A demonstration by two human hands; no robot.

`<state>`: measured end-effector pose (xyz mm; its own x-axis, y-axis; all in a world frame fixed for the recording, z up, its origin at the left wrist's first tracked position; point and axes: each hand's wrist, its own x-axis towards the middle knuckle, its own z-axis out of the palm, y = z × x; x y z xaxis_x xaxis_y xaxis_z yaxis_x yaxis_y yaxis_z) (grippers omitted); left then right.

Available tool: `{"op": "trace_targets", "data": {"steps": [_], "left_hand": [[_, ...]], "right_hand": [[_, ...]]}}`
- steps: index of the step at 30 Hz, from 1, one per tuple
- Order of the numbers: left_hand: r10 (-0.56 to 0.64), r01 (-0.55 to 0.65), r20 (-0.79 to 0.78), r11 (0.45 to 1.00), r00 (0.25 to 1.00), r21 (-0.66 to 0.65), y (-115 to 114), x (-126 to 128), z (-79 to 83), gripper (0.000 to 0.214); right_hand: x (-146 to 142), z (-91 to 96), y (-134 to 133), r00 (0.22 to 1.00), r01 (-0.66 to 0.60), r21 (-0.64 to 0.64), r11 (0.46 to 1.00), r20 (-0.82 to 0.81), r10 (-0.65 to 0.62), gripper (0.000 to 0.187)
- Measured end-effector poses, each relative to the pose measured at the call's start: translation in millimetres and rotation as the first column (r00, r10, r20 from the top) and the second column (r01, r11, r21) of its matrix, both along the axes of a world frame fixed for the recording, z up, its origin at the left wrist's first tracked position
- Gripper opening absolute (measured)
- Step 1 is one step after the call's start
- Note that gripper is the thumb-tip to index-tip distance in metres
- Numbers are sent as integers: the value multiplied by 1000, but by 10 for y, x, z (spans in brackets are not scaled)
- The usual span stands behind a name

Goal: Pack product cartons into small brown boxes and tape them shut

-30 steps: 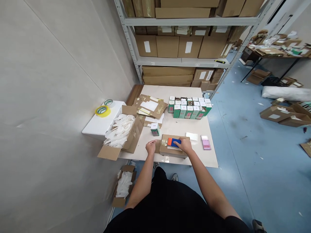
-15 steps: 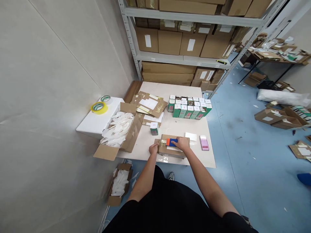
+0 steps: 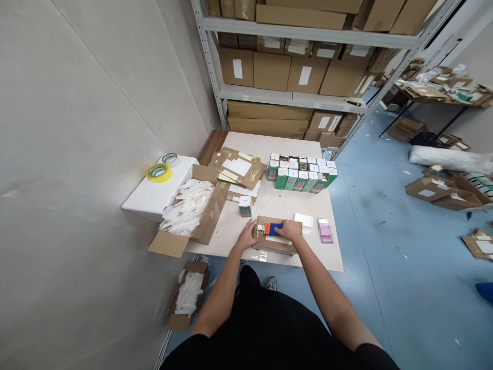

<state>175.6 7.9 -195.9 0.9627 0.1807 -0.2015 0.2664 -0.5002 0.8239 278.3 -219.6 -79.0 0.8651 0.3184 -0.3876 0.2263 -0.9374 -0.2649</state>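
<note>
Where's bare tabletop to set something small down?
Between the green box row and the carton, right of the lone green box; also behind that row, toward the shelving. Crowded: left, flattened cardboard and open box; carton top, tape dispenser and right hand.

A pale grey wall [image 3: 77, 154] with a thin slanting seam fills the side from eight to eleven o'clock. From twelve to one o'clock rises a light grey metal shelving rack [image 3: 308, 34], behind a white-topped table [image 3: 285, 203] at the centre. Glossy blue floor [image 3: 362, 205] spreads from two to five o'clock, catching soft reflections. At two o'clock, a dark-legged table [image 3: 442, 103] stands near another greyish wall [image 3: 477, 56].
</note>
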Motion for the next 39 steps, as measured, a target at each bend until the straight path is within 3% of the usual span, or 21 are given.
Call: {"op": "trace_targets", "data": {"steps": [2, 3, 7, 14, 22, 25, 30, 34, 39], "left_hand": [[-276, 279, -45, 957, 960, 74, 20, 102, 119, 127], [-349, 358, -90, 928, 933, 109, 20, 162, 166, 133], [-428, 468, -212, 862, 878, 195, 18, 368, 246, 139], [-439, 494, -261, 846, 860, 202, 72, 437, 165, 144], [-446, 617, -483, 735, 753, 283, 70, 463, 184, 163], [-466, 627, -468, 725, 751, 285, 90, 468, 180, 165], [-459, 606, -454, 753, 764, 257, 81, 478, 178, 165], [-478, 617, -440, 743, 760, 259, 91, 493, 166, 163], [-478, 588, -403, 780, 780, 214, 131, 528, 106, 165]], "right_hand": [[22, 8, -7, 999, 29, -8, 1000, -15, -29, 44], [32, 7, -15, 999, 40, -10, 999, -21, -41, 47], [50, -22, -81, 998, 26, 3, 1000, -51, -26, 54], [59, -42, -171, 999, -2, 39, 999, -37, 3, 61], [71, -44, -315, 999, 6, 59, 998, -50, -3, 56], [84, -31, -487, 996, 46, 77, 996, -74, -40, 52], [107, 48, -784, 996, 56, 96, 994, -74, -49, 47], [149, 143, -1036, 998, 60, 48, 997, -40, -58, 48], [233, 224, -1594, 995, 102, -31, 994, -22, -102, 47]]}}
